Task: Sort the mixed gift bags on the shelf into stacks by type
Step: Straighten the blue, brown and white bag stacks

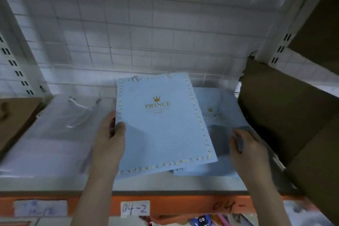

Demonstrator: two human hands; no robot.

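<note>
A flat light-blue gift bag [163, 124] with a gold crown, the word PRINCE and a dotted border lies tilted over the middle of the shelf. My left hand [110, 141] grips its left edge, thumb on top. To the right lies a stack of similar blue bags [218, 115] with a small gold crown showing. My right hand [245, 145] pinches the edge of a blue bag in that stack. On the left sits a stack of pale whitish bags [60, 130] with cord handles.
A brown cardboard box [286, 113] with an open flap crowds the right side. Another cardboard box [14, 117] sits at the far left. A wire grid [128, 33] backs the shelf. The orange front rail [165, 205] carries a label reading 04-2.
</note>
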